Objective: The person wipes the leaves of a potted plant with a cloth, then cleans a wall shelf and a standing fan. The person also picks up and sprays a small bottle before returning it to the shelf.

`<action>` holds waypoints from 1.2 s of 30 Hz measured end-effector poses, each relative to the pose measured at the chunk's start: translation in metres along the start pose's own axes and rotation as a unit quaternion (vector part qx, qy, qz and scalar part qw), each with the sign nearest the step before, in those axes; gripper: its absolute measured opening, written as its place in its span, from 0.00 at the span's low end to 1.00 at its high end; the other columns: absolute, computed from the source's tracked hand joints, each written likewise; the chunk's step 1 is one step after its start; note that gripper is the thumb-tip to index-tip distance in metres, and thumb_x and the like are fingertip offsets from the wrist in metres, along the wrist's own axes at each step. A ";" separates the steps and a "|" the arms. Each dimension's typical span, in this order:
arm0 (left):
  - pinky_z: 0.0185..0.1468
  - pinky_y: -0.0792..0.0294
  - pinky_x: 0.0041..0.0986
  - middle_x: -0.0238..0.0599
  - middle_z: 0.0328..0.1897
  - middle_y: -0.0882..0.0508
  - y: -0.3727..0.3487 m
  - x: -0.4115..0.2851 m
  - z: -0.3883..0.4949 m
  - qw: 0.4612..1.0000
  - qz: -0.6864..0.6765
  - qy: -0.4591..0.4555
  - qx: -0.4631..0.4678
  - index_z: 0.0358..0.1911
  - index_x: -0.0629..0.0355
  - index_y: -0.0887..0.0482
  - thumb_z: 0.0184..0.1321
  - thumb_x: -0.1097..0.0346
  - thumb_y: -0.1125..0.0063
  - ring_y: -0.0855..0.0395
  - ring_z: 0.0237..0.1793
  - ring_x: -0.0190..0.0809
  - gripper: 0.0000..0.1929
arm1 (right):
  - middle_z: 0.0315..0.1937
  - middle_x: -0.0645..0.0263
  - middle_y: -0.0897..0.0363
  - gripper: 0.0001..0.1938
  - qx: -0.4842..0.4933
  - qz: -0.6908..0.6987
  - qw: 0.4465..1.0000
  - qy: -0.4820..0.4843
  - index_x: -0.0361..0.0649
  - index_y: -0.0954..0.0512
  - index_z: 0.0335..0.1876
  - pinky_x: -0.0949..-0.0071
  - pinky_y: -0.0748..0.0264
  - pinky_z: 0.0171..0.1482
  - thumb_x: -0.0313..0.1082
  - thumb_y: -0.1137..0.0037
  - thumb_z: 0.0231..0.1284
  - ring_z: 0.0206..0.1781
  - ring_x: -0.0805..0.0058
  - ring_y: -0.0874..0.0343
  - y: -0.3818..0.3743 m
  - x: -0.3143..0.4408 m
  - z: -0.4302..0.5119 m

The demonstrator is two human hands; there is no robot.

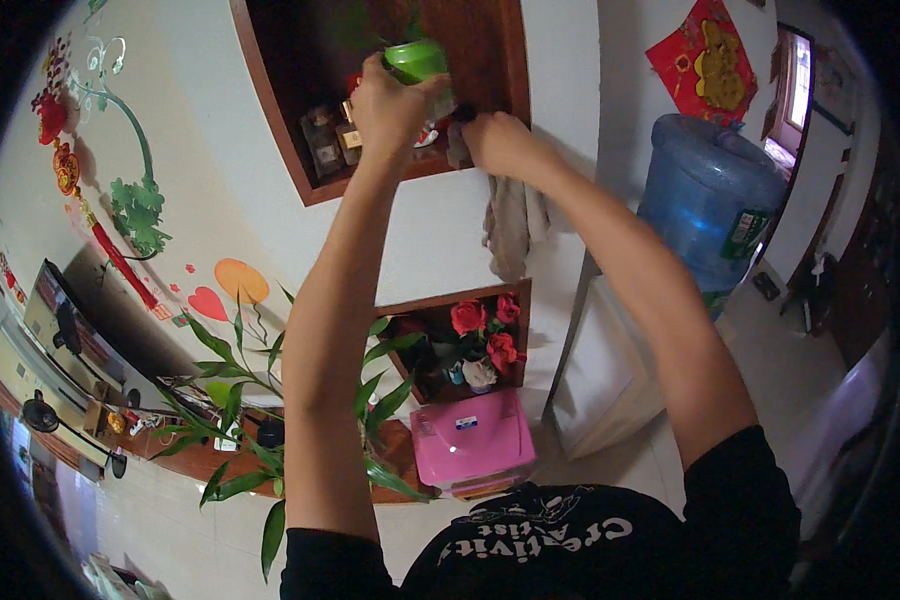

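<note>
My left hand (394, 109) grips a container with a bright green top (418, 60), raised within a wood-framed wall niche (511, 45). Beside it, at the niche's lower right corner, my right hand (499, 142) holds a greyish-brown cloth (511, 225). The cloth hangs over the front ledge and down the white wall. Left of my left wrist, small glass bottles (322, 142) stand on the niche floor. A small red and white object (426, 136) shows between my hands, partly hidden.
Below is a second niche with red artificial roses (469, 318), above a pink lidded box (474, 442). A leafy potted plant (232, 412) rises around my left forearm. At right, a blue water bottle (709, 202) tops a white dispenser (607, 367). A television (82, 337) stands far left.
</note>
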State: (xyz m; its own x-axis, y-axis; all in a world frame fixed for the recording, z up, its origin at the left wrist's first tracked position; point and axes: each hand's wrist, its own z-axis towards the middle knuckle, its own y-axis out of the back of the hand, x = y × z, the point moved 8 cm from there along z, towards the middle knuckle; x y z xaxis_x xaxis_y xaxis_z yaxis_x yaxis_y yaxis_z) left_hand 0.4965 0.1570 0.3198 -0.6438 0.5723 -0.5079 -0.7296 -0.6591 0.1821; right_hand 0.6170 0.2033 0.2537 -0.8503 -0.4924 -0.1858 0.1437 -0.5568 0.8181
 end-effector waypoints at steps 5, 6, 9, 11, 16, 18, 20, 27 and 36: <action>0.46 0.27 0.40 0.55 0.38 0.17 -0.029 -0.013 -0.008 0.999 0.043 -0.014 0.020 0.47 0.68 0.28 0.36 0.54 0.27 0.18 0.41 0.55 0.35 | 0.38 0.47 0.24 0.10 -0.087 0.080 0.992 0.043 0.31 0.25 0.34 0.59 0.28 0.48 0.20 0.57 0.46 0.45 0.50 0.25 0.030 0.000 -0.060; 0.45 0.27 0.41 0.56 0.35 0.17 -0.035 -0.012 -0.010 0.997 0.071 -0.006 0.033 0.46 0.68 0.28 0.37 0.55 0.28 0.18 0.40 0.56 0.34 | 0.38 0.47 0.24 0.10 -0.116 0.110 0.986 0.053 0.31 0.26 0.34 0.58 0.29 0.48 0.19 0.58 0.46 0.46 0.49 0.26 0.036 0.001 -0.072; 0.44 0.27 0.42 0.57 0.34 0.17 -0.051 -0.005 -0.015 0.998 0.063 -0.012 0.025 0.44 0.68 0.29 0.37 0.55 0.28 0.18 0.39 0.57 0.32 | 0.38 0.47 0.26 0.10 -0.112 0.183 0.976 0.023 0.29 0.29 0.35 0.58 0.31 0.49 0.16 0.58 0.43 0.47 0.47 0.28 0.038 -0.008 -0.095; 0.43 0.28 0.43 0.58 0.34 0.18 -0.060 0.000 -0.017 0.997 0.070 -0.006 0.028 0.42 0.69 0.30 0.38 0.56 0.29 0.18 0.38 0.58 0.31 | 0.37 0.47 0.27 0.11 -0.162 0.236 0.958 0.033 0.29 0.31 0.34 0.57 0.32 0.48 0.15 0.58 0.40 0.47 0.46 0.29 0.040 -0.014 -0.106; 0.43 0.28 0.44 0.60 0.33 0.18 -0.083 0.003 -0.019 0.997 0.062 -0.010 0.034 0.40 0.69 0.31 0.38 0.57 0.28 0.19 0.38 0.60 0.30 | 0.39 0.46 0.27 0.15 -0.184 0.272 0.942 0.066 0.29 0.31 0.37 0.57 0.33 0.50 0.13 0.57 0.37 0.49 0.45 0.30 0.032 -0.020 -0.125; 0.43 0.28 0.45 0.60 0.33 0.18 -0.089 0.006 -0.018 0.997 0.076 -0.006 0.034 0.40 0.68 0.31 0.38 0.57 0.28 0.19 0.38 0.61 0.30 | 0.41 0.46 0.27 0.17 -0.204 0.282 0.934 0.076 0.29 0.31 0.39 0.57 0.33 0.51 0.13 0.57 0.36 0.50 0.45 0.30 0.033 -0.020 -0.132; 0.42 0.28 0.46 0.61 0.33 0.19 -0.095 0.007 -0.017 0.995 0.093 0.005 0.039 0.40 0.68 0.32 0.38 0.57 0.28 0.19 0.38 0.61 0.30 | 0.42 0.45 0.26 0.19 -0.192 0.294 0.934 0.072 0.29 0.31 0.41 0.57 0.33 0.51 0.13 0.57 0.36 0.50 0.45 0.30 0.028 -0.025 -0.135; 0.40 0.28 0.44 0.58 0.33 0.18 -0.100 0.023 -0.018 0.998 0.063 0.004 0.031 0.44 0.66 0.32 0.39 0.54 0.27 0.19 0.38 0.59 0.33 | 0.47 0.45 0.26 0.22 -0.105 0.311 0.942 0.066 0.29 0.30 0.50 0.66 0.30 0.52 0.20 0.49 0.42 0.51 0.48 0.27 0.006 -0.034 -0.139; 0.39 0.30 0.46 0.59 0.31 0.19 -0.096 0.012 -0.026 0.997 0.066 -0.018 0.032 0.50 0.70 0.39 0.42 0.58 0.29 0.20 0.36 0.61 0.37 | 0.43 0.45 0.25 0.20 -0.134 0.368 0.917 0.070 0.30 0.29 0.45 0.62 0.30 0.49 0.17 0.54 0.39 0.49 0.46 0.28 -0.003 -0.033 -0.140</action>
State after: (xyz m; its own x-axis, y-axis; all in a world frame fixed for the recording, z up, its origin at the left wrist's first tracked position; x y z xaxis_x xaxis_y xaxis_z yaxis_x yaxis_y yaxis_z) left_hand 0.5648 0.2148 0.2747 -0.7425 0.5005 -0.4453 -0.6503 -0.6982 0.2996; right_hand 0.7159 0.1273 0.1814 -0.4018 -0.8719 0.2798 0.7879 -0.1735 0.5909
